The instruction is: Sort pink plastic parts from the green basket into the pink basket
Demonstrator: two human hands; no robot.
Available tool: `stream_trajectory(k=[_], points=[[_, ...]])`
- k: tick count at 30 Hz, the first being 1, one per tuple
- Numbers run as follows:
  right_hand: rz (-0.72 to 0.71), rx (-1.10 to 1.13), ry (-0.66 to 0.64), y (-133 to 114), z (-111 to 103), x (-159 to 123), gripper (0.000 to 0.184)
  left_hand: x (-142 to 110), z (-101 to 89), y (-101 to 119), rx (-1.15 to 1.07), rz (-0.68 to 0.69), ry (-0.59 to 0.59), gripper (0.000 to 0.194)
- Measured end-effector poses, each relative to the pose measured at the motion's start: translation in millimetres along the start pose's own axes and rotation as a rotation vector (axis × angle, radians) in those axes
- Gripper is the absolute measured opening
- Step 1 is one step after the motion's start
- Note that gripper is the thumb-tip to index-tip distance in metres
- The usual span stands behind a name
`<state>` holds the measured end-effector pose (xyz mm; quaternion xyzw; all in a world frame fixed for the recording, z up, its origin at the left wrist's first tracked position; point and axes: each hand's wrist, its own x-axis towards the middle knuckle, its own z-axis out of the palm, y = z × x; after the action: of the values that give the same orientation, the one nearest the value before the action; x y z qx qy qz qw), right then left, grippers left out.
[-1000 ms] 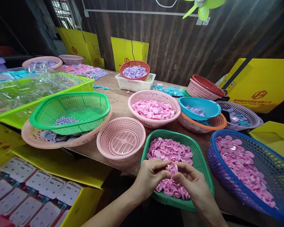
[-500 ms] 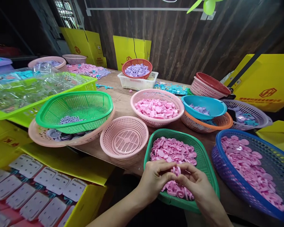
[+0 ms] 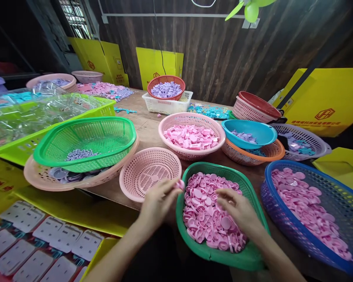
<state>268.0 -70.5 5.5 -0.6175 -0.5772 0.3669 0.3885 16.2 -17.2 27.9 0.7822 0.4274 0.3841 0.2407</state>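
My left hand (image 3: 157, 203) pinches a small pink plastic piece (image 3: 180, 184) at its fingertips, over the gap between an empty pink basket (image 3: 150, 172) and a green basket (image 3: 247, 258). That green basket holds a heap of pink round pieces (image 3: 206, 207). My right hand (image 3: 238, 209) hovers just above this heap, fingers curled down onto the pieces; it is blurred, so whether it grips one does not show.
A blue basket (image 3: 335, 176) of pink pieces sits at right. A pink basket (image 3: 191, 117) of pink blocks, a blue bowl (image 3: 248, 131) and a green basket (image 3: 85, 143) stand behind. Yellow boxes with white cards (image 3: 47, 243) lie lower left.
My hands, which held a pink piece together over the green basket, have parted. The left hand moved left with a piece toward the empty pink basket; the right dropped onto the heap.
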Motion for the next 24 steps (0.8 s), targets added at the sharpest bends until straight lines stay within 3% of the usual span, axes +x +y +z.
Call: stream_trajectory(k=[2,4,8,12,15,20,24], points=[[-0.080,-0.330,0.106,14,-16,16,0.017,12,-15.0,-21,0.232,-0.046,0.105,0.032],[-0.134,-0.573,0.038,28,-22,28,0.019,20,-19.0,-34,0.441,-0.044,0.086,0.030],[-0.157,-0.778,-0.096,43,-14,43,0.024,28,10.7,-19,0.601,0.077,0.009,0.033],[-0.145,-0.778,-0.102,39,-11,48,0.019,35,57.2,8,0.523,0.335,-0.431,0.019],[-0.147,-0.742,-0.112,31,-17,43,0.018,47,80.0,8,0.534,0.377,-0.653,0.014],[-0.030,-0.402,-0.202,30,-21,28,0.030,58,89.4,-2,0.514,0.301,-0.718,0.018],[-0.109,-0.482,-0.136,43,-21,23,0.024,54,82.4,1,0.461,0.239,-0.665,0.019]])
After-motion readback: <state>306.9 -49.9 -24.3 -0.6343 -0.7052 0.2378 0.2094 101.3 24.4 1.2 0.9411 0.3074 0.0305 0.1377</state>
